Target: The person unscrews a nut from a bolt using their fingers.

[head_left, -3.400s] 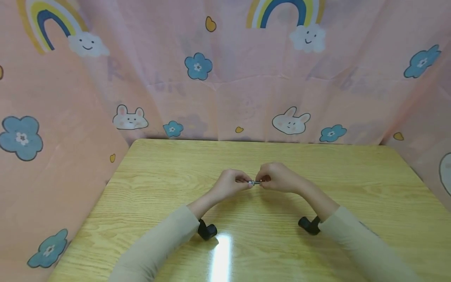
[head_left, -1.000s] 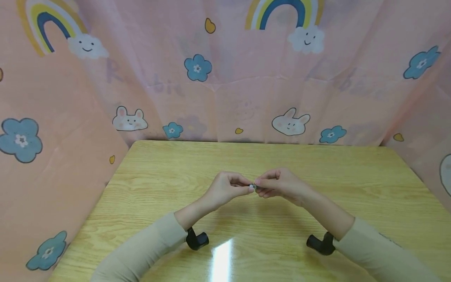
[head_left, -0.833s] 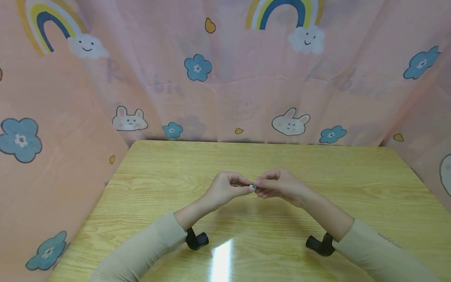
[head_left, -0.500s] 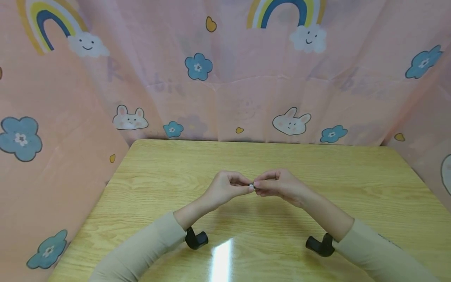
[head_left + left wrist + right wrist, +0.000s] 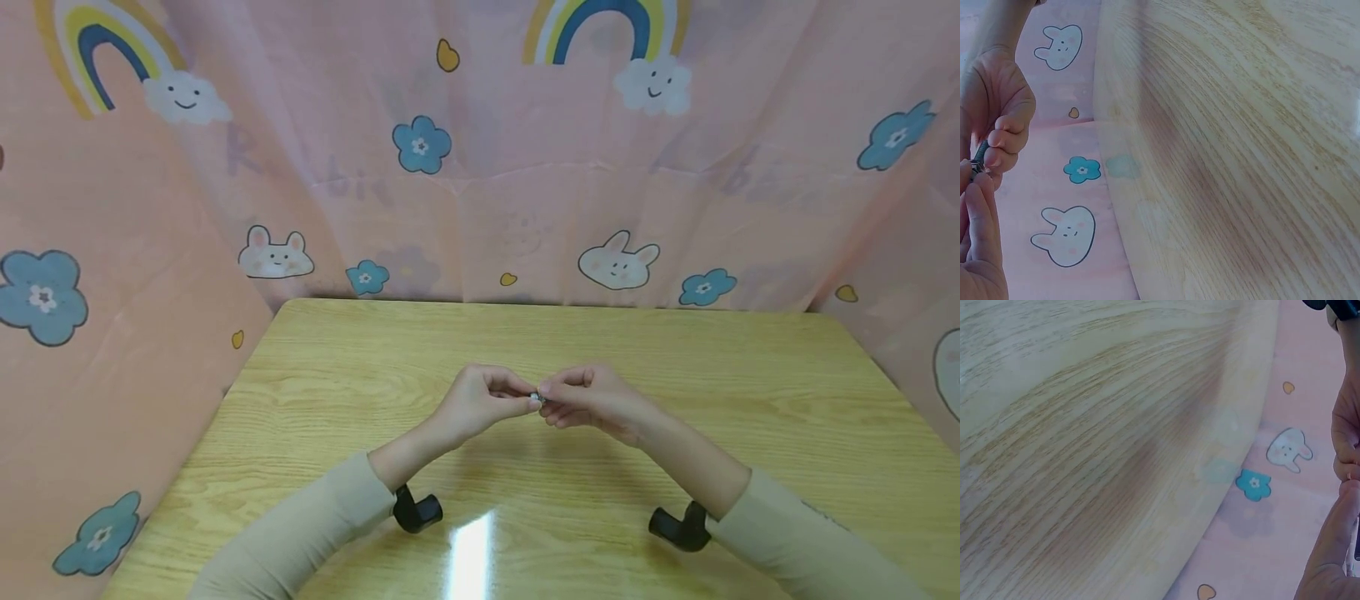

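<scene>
In the head view my left hand (image 5: 471,407) pinches a small shiny metal bolt (image 5: 536,397) between thumb and fingertips, above the table's middle. My right hand (image 5: 600,403) meets it from the other side, thumb and forefinger pinching the bolt right beside the left fingertips. The left wrist view shows the grey, threaded-looking shank (image 5: 982,151) running up under the right hand's curled fingers. A shiny, nut-like part (image 5: 977,166) sits where both sets of fingertips meet. Fingers cover much of it. At the right wrist view's edge, a dark rod end (image 5: 1357,547) shows beside the right hand (image 5: 1329,544).
Both hands are over a light wooden table (image 5: 360,350). A pink curtain (image 5: 495,208) with printed rabbits and flowers stands behind it and at the sides. Black wrist cameras, left (image 5: 417,510) and right (image 5: 681,527), stick out below the sleeves.
Earlier, the shank showed between the hands; now my right fingers have closed up against the left fingertips and cover it. Both wrists came nearer the body. Lately the right fingers shifted slightly while the left stayed still.
</scene>
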A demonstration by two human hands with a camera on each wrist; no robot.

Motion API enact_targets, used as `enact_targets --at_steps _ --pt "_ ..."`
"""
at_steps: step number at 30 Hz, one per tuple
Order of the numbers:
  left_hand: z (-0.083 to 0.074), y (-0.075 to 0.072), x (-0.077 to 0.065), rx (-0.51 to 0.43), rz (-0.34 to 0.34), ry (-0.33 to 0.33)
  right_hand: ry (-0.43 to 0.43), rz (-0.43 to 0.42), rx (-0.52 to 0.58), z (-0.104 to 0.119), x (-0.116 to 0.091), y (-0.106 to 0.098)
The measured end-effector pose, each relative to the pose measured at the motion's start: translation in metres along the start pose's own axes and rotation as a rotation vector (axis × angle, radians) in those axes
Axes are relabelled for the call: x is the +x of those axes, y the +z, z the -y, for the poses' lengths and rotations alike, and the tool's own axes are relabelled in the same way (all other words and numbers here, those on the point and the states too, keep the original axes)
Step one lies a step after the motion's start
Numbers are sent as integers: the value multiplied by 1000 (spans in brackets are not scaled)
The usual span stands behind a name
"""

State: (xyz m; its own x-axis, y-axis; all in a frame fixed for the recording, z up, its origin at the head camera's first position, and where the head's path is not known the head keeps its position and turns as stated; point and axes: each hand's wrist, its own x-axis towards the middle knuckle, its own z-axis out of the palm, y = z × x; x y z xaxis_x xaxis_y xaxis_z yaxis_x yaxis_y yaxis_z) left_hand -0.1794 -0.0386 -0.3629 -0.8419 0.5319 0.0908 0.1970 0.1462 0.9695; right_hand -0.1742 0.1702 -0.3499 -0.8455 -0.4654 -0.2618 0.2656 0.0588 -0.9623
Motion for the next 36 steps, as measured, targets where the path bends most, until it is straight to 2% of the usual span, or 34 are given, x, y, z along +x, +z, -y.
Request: enact_targets --at_steps 7,15,20,24,28,36 --pt "-7 -1 -2 -18 1 -11 -34 11 -35 -2 1 -1" --pt "-3 -1 -1 -37 3 -12 -57 -4 -35 -2 0 0" --pt "-2 -1 0 -36 -2 -12 -18 -24 10 1 0 1" --pt "-2 0 0 -27 -2 -18 8 -8 29 1 0 2" --pt "-3 -1 0 -38 -2 -26 -14 16 35 -1 0 1" --pt "-4 -1 -1 -47 -3 -24 -58 12 8 0 -1 -1"
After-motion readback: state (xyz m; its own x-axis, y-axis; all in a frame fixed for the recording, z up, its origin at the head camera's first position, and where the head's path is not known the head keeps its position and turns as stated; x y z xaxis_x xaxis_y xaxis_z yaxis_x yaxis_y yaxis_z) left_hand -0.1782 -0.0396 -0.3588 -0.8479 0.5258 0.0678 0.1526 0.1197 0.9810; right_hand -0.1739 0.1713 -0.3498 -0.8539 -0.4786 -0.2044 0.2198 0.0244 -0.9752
